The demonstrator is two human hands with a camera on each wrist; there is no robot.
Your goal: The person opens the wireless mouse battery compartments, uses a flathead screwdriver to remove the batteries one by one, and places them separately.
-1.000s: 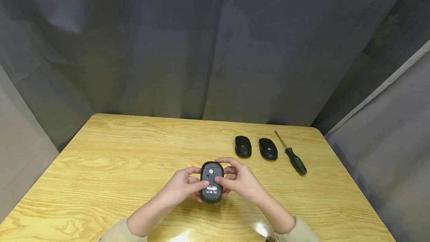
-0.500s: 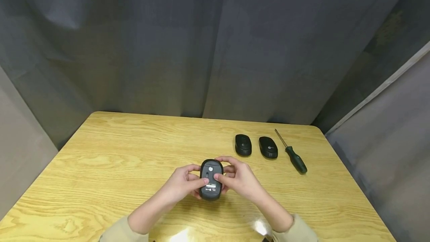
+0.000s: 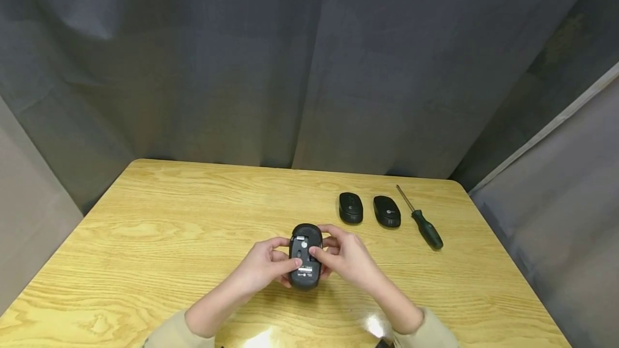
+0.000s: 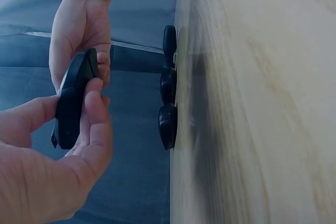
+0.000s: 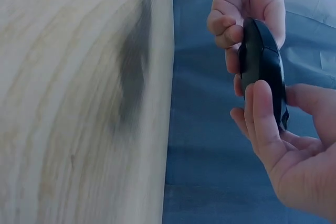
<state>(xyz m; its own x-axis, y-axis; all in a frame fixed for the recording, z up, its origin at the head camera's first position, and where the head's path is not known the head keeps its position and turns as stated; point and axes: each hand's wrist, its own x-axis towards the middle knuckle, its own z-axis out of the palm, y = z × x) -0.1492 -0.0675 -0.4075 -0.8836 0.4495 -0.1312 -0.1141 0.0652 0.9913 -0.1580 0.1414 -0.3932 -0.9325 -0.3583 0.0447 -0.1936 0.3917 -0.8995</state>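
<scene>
A black computer mouse (image 3: 305, 279) is held above the wooden table, its labelled underside turned up toward the head view. My left hand (image 3: 265, 264) grips its left side, thumb on the underside and fingers behind. On the other side my right hand (image 3: 346, 258) grips it too, with the thumb pressing the underside and a finger at the far edge. Near that far end a gap shows a pale strip under the cover. A thin flap (image 4: 54, 137) juts from the mouse body (image 4: 73, 98) in the left wrist view. The fingers hide parts of both sides.
Two more black mice, one on the left (image 3: 350, 208) and one on the right (image 3: 387, 211), lie on the table (image 3: 193, 214) beyond my right hand. A screwdriver (image 3: 426, 230) with a dark green handle lies right of them. Grey curtains (image 3: 242, 69) hang behind the table.
The cover on the mouse's underside has shifted at the far end, and a gap with a pale strip now shows there. Both hands keep nearly the same place.
</scene>
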